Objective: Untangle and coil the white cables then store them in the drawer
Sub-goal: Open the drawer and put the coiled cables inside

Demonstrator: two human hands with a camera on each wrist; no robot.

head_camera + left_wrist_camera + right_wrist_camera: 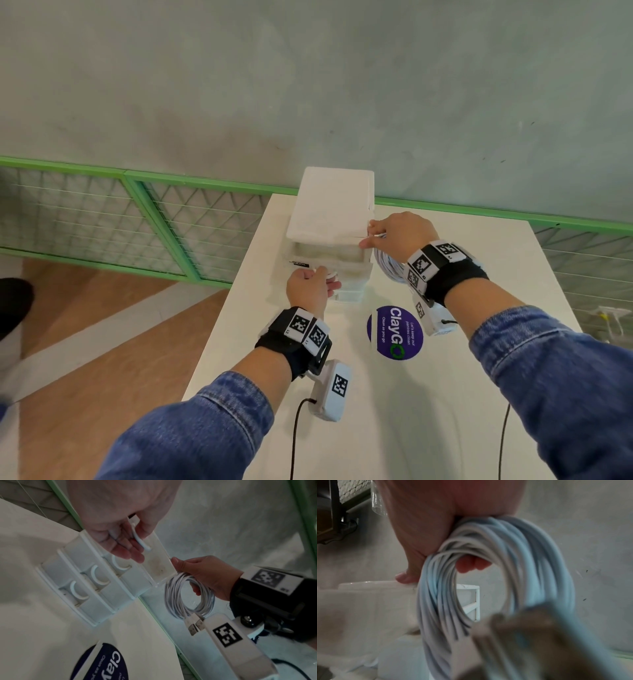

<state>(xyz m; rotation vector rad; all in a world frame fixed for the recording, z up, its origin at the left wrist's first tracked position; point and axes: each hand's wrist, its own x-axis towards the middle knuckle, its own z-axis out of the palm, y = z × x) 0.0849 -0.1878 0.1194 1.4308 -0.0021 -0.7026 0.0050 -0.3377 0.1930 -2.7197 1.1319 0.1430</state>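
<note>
A white drawer unit stands at the far side of the white table. Its top drawer is pulled partly out. My left hand has its fingers hooked round that drawer's curved white handle. My right hand holds the coiled white cables just right of the unit, fingers through the loop, thumb against the drawer's corner. In the left wrist view the coil hangs below the right hand, with two USB plugs at its bottom. The right wrist view shows the coil close up.
A purple round ClayGo sticker lies on the table in front of the unit. Three lower drawers are closed. A green mesh railing and a grey wall stand behind. The table's left edge drops to wooden floor.
</note>
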